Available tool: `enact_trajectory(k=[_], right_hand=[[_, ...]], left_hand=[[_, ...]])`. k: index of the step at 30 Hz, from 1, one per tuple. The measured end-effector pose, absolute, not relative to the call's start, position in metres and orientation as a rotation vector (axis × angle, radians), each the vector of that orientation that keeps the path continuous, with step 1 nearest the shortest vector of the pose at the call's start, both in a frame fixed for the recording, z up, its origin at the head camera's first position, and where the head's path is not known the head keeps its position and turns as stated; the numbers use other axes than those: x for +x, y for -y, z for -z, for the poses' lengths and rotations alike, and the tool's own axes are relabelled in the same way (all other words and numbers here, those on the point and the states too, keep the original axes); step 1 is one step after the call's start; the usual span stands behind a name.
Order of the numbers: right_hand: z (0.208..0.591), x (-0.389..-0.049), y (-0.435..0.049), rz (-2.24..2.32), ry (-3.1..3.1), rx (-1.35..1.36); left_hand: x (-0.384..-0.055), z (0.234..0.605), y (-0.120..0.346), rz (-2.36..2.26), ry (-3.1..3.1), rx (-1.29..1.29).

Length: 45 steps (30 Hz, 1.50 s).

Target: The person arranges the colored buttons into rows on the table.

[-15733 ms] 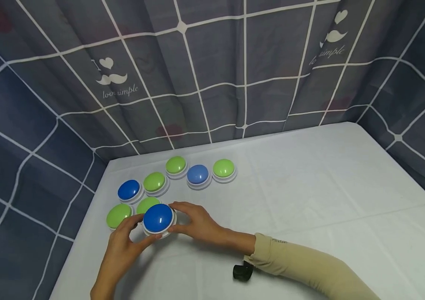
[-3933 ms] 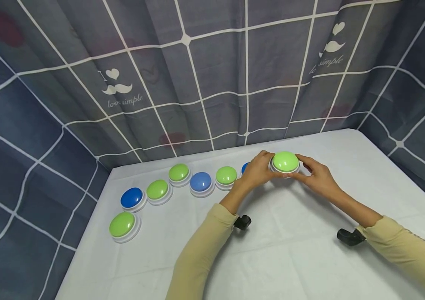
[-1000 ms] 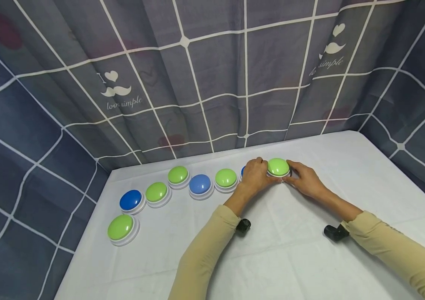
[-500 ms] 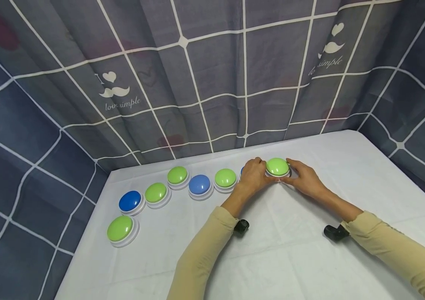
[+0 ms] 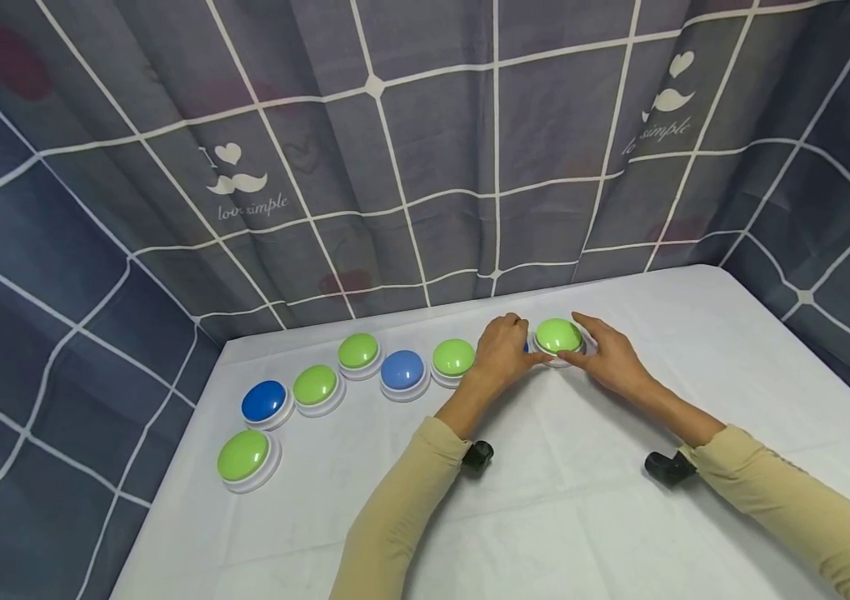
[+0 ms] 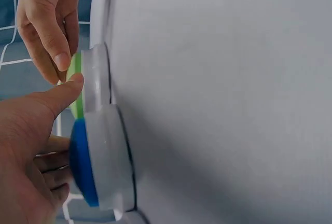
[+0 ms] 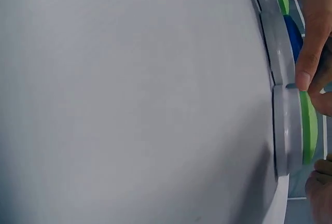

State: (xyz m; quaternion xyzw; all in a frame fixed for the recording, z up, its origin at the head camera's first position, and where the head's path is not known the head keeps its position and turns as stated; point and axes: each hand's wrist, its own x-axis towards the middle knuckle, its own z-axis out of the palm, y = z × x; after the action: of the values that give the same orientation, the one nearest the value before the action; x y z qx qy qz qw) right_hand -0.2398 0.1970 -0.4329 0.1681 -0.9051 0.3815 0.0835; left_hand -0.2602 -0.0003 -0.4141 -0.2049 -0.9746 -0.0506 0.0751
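A green push button (image 5: 557,335) with a white base sits on the table at the right end of a row. My left hand (image 5: 502,352) is at its left side, thumb extended near the base. Around the right side my right hand (image 5: 612,358) spreads its thumb and fingers, and neither hand grips the button. A blue button (image 6: 83,164), mostly covered by the left hand in the head view, stands against the green one in the left wrist view. Left of the hand lie a green button (image 5: 453,357) and a lighter blue button (image 5: 402,370).
Farther left are two more green buttons (image 5: 315,385) (image 5: 358,351) and a dark blue button (image 5: 263,401). One green button (image 5: 243,455) lies nearest the front left. A grid-patterned curtain (image 5: 432,167) rises behind the white table (image 5: 545,517).
A blue button, then a green one, have gone from the left group to the row's right end. The green button has come down onto the table, and both hands have loosened from it.
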Motion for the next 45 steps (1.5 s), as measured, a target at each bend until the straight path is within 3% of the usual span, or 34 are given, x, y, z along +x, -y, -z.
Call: enact_trajectory(k=[13,34,45], right_hand=[[0.416,-0.255,-0.147,-1.218,2.718,0.576],[0.402,-0.265,-0.005,-1.212,2.762,0.937],[0.401,-0.276,0.056,-1.084,2.829,1.048]], left_hand=[[-0.257,0.39,0.065,0.361,2.904,-0.459],[-0.227,0.362,0.224,0.505,2.934,-0.03],[-0.218,0.369,0.256,0.528,3.07,0.061]])
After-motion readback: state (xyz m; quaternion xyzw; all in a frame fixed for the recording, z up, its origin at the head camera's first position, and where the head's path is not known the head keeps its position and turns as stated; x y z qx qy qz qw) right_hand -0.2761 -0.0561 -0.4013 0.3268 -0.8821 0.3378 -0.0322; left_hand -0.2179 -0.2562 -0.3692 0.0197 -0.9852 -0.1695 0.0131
